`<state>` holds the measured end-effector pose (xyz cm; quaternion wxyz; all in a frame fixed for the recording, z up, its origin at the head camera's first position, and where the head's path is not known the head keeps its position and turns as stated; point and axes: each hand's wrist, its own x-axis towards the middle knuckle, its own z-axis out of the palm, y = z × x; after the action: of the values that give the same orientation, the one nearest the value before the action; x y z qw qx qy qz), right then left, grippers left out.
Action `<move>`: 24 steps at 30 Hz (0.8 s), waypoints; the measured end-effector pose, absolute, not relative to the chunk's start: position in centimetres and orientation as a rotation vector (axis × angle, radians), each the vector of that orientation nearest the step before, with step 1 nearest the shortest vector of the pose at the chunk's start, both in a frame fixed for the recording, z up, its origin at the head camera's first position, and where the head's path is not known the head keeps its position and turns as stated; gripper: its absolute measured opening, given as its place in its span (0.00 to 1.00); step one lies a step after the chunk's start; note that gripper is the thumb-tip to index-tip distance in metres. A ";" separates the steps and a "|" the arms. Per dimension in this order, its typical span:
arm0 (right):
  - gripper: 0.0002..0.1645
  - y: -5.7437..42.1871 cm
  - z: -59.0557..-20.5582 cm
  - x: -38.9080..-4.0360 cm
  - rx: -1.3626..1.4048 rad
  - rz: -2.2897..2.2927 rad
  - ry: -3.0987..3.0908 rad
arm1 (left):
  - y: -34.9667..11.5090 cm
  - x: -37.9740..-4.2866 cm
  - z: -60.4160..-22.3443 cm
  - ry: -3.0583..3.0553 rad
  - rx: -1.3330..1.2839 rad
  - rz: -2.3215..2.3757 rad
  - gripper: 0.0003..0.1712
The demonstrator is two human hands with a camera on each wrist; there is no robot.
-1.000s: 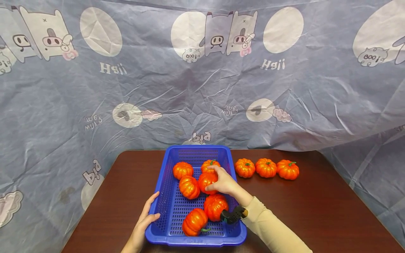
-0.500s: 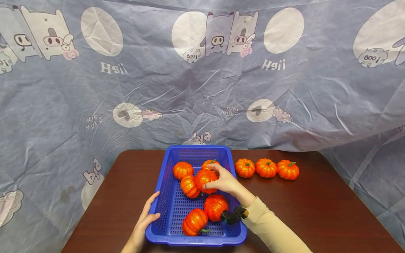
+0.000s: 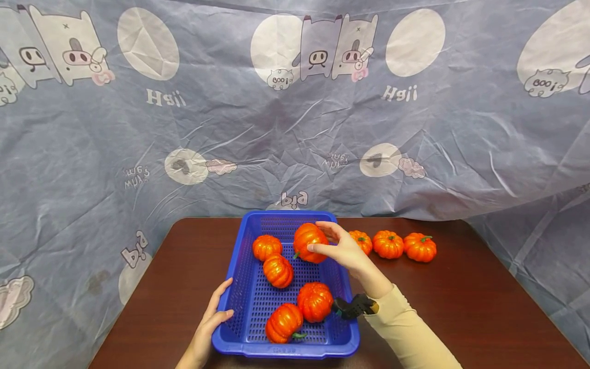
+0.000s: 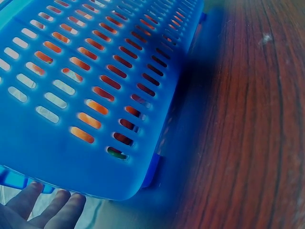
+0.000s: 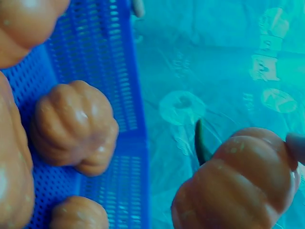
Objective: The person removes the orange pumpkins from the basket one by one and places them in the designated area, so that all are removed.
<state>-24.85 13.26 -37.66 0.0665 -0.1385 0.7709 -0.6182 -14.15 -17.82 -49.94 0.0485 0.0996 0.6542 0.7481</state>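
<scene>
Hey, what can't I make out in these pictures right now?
Head view: part of the leftmost pumpkin in the row, behind the right hand.
Left wrist view: full shapes of the pumpkins, behind the slotted basket wall.
Right wrist view: part of the held pumpkin, cut off by the bottom edge.

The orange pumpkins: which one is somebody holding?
The pumpkin gripped by the right hand, toward the far right of the blue basket in the head view. None of the other visible pumpkins, in the basket or on the table, is held.
</scene>
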 end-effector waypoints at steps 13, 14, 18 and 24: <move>0.45 17.4 -36.8 -23.8 -0.319 -2.107 2.278 | -17.8 -14.2 -50.0 2.005 0.293 2.275 0.36; 0.45 17.6 -36.9 -23.6 -0.309 -2.117 2.282 | -17.8 -14.2 -50.0 2.005 0.292 2.275 0.36; 0.43 18.6 -37.2 -23.1 -0.257 -2.157 2.303 | -17.8 -14.2 -50.0 1.999 0.297 2.280 0.36; 0.40 20.1 -38.4 -22.5 -0.145 -2.196 2.352 | -17.8 -14.2 -50.0 1.999 0.293 2.282 0.36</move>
<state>-22.54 20.06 -38.41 -0.0398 -0.0451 0.7295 -0.6813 -14.23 -17.81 -50.05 0.0468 0.0959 0.6550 0.7480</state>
